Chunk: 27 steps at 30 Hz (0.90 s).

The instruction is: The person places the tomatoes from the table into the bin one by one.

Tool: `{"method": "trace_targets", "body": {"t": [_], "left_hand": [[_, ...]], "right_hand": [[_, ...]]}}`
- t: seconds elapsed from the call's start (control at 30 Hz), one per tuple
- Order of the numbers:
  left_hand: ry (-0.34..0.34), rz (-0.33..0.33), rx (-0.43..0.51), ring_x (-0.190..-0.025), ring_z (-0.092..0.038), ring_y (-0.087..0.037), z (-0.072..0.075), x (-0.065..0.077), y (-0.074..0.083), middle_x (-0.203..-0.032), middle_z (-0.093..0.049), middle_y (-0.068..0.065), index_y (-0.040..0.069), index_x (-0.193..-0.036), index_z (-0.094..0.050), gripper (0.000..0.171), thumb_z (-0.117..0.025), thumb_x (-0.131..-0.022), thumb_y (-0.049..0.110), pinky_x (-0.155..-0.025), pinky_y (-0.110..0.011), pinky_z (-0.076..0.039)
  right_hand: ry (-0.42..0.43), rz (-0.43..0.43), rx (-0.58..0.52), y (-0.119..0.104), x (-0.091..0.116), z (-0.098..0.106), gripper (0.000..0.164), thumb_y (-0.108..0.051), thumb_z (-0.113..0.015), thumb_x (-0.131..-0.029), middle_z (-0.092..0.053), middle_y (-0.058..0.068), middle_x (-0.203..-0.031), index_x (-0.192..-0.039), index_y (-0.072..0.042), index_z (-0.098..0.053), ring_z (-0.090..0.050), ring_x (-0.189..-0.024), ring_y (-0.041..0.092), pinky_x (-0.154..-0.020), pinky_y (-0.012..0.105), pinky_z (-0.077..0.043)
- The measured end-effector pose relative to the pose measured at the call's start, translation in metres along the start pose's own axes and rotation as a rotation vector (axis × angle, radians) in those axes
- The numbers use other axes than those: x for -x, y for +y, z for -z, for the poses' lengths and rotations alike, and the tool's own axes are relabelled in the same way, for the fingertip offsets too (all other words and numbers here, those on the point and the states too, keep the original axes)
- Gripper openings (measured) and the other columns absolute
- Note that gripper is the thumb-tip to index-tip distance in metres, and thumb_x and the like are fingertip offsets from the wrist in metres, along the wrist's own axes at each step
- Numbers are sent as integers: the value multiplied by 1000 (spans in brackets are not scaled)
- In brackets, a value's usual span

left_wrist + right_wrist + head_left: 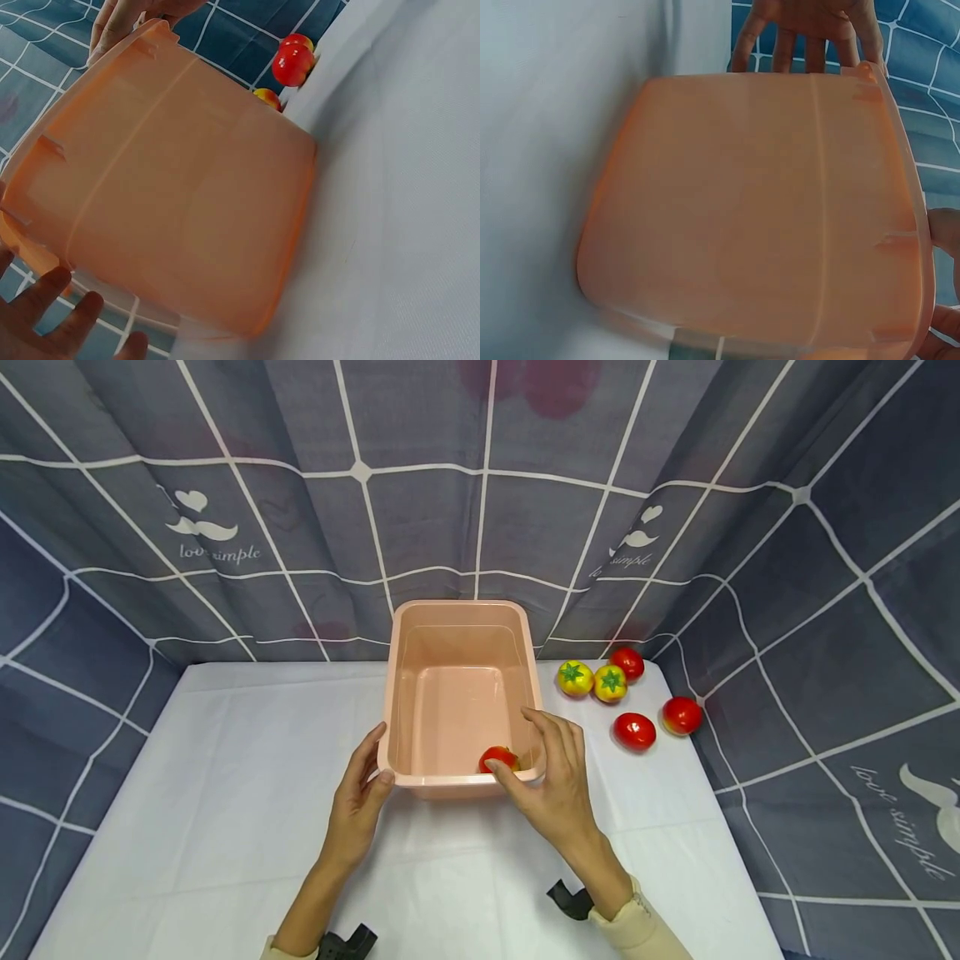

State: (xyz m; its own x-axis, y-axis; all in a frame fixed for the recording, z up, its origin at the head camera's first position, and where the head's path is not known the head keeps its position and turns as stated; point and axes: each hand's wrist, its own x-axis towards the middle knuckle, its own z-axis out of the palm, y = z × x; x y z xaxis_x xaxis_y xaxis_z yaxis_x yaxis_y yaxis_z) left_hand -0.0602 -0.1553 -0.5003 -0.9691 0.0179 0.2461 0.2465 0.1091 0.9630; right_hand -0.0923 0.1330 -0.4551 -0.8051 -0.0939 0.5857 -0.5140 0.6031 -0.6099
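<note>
A pink plastic bin (457, 706) stands on the white table, its mouth facing up. My left hand (358, 810) holds its near left corner, thumb at the rim and fingers along the outer side. At the near right corner, my right hand (555, 777) grips the rim, with the thumb over the front edge and the fingers over the right edge. Inside, a red tomato (497, 758) lies by the front wall, close to the right thumb and partly hidden by the rim. In the left wrist view, the bin's front wall (187, 180) fills most of the picture.
Right of the bin lie two yellow tomatoes (592, 681) with green tops and red tomatoes (634, 732), one touching the curtain side. A grey checked curtain (435, 527) rises behind the table (225, 810) and along both sides. Black straps (570, 902) circle both wrists.
</note>
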Motion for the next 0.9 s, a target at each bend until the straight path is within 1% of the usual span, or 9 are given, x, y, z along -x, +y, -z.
{"method": "trace_targets", "body": {"t": [0.13,0.3,0.4,0.43,0.57,0.63,0.77,0.9], "left_hand": [[-3,-8,-3,-154,-48,-15,0,0,-2,-176,-34,-8,23,-170,-33,65,-52,-111,3,-114,-11,-47],[-3,-16,-9,-152,-49,-13,1,0,-4,-175,-35,-10,21,-170,-33,64,-51,-111,3,-112,-11,-48],[-1,-13,-4,-149,-51,-12,1,0,-4,-174,-36,-9,21,-170,-33,64,-51,-112,4,-110,-11,-49],[-2,-14,-2,-149,-52,-13,1,0,-3,-174,-36,-9,21,-170,-33,64,-51,-112,4,-110,-11,-50],[-2,-3,14,-147,-53,-18,0,0,-1,-173,-36,-8,20,-170,-33,63,-51,-112,4,-110,-11,-51],[-3,0,18,-147,-54,-21,0,0,-1,-173,-35,-8,20,-171,-32,64,-50,-112,4,-110,-12,-51],[-7,15,22,-148,-53,-21,-1,0,0,-174,-34,-6,22,-171,-32,64,-51,-112,5,-109,-13,-52],[-10,4,29,-147,-54,-19,-1,0,0,-174,-34,-9,20,-171,-32,64,-50,-112,4,-109,-13,-52]], "right_hand": [[7,-9,-23,3,0,3,81,-32,-95,-81,-64,8,-143,-149,-8,-58,-51,-127,29,-105,38,-43],[9,-25,-53,10,-1,8,80,-29,-93,-82,-65,9,-142,-151,-10,-56,-52,-124,28,-103,32,-43],[12,-38,-54,17,-1,12,78,-28,-91,-84,-64,8,-144,-151,-11,-56,-51,-125,26,-102,32,-43],[13,-45,-55,20,-2,13,77,-28,-90,-85,-64,8,-145,-151,-11,-56,-50,-126,25,-102,31,-44],[22,-64,-63,37,-1,16,67,-24,-83,-90,-63,8,-146,-150,-11,-56,-51,-130,25,-103,32,-46],[31,-73,-61,47,0,17,61,-21,-78,-94,-64,10,-145,-150,-8,-56,-51,-131,27,-104,33,-46],[61,-95,-12,69,5,19,52,-20,-71,-99,-65,14,-142,-147,-5,-58,-51,-128,31,-104,38,-44],[81,-130,55,92,8,24,50,-22,-71,-101,-65,16,-140,-146,-5,-58,-50,-126,33,-104,38,-40]]}}
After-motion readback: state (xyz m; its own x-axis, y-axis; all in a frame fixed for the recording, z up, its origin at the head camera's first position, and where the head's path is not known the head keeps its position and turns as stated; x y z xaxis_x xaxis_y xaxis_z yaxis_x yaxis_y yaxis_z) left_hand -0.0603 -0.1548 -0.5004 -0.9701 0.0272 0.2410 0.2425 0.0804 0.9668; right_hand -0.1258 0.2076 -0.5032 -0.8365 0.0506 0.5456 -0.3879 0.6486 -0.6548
